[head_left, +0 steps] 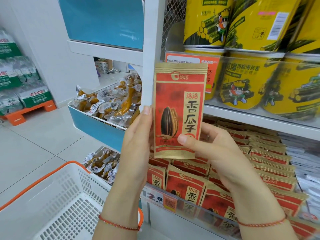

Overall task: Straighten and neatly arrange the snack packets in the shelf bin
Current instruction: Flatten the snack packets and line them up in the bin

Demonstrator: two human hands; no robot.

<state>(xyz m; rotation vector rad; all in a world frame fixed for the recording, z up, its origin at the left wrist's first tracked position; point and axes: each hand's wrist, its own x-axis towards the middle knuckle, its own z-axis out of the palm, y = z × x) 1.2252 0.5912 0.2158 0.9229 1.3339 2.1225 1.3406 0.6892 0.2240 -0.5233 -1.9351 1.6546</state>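
Packet [179, 110], one, upright, held by two hands [136, 135], [213, 149]

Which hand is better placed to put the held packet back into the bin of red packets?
Probably the right hand: it pinches the packet and is directly above the bin. The left hand is outside it.

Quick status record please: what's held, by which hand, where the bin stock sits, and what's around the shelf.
held item: red and gold sunflower seed packet, upright, print facing the camera
left hand: grips the packet's left edge
right hand: thumb on the packet's lower front, fingers behind
position: packet is lifted above the shelf bin
bin stock: matching seed packets in rows, some leaning
shelf above: yellow snack tubs
to the left: blue bin of clear-wrapped snacks
lower left: white basket with orange handle
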